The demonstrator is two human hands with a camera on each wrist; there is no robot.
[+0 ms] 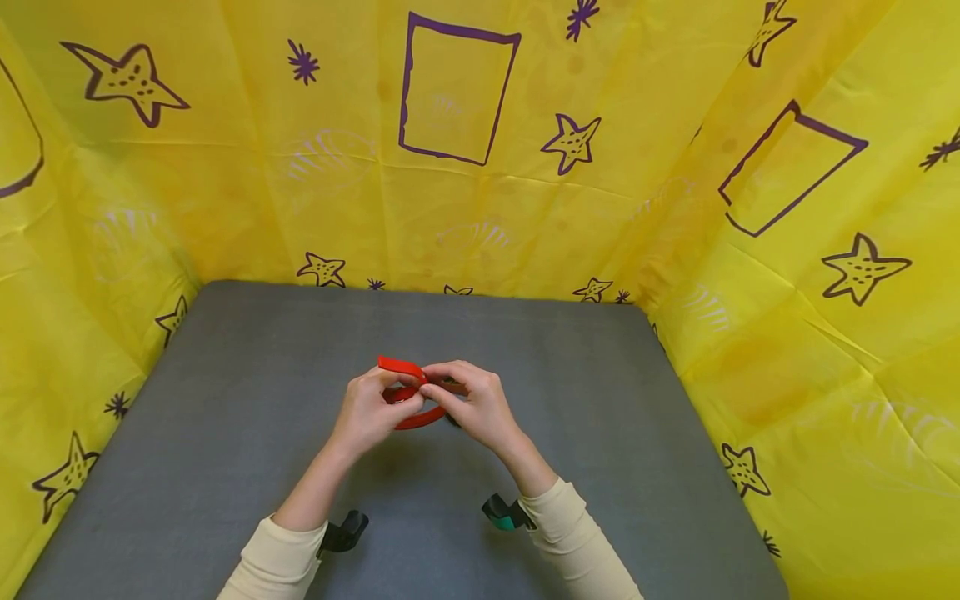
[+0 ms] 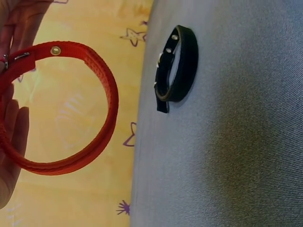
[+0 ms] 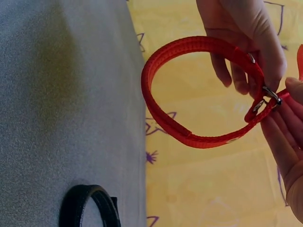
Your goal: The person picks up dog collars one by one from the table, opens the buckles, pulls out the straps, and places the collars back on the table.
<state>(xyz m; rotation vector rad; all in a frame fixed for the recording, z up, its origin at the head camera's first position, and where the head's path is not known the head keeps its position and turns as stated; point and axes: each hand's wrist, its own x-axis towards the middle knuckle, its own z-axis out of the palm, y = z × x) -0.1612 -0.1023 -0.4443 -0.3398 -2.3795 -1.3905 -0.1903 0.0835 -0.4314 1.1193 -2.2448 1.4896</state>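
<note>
A red dog collar (image 1: 420,418), closed into a loop, is held up above the table between both hands. Its metal buckle (image 3: 271,95) and an eyelet (image 2: 56,50) show in the wrist views. My left hand (image 1: 375,408) grips the collar beside the buckle. With thumb and fingers, my right hand (image 1: 480,404) pinches the strap at the buckle. The strap's loose end (image 1: 400,365) sticks up over the left hand. Beyond the hands a black collar (image 2: 187,66) with metal eyelets stands on its edge on the table; the hands mostly hide it in the head view.
The grey table (image 1: 300,350) lies beneath the hands. Yellow cloth walls (image 1: 510,225) with drawn stars enclose its back and sides. Dark wrist-worn devices (image 1: 345,531) jut inward from both cream sleeves (image 1: 281,550).
</note>
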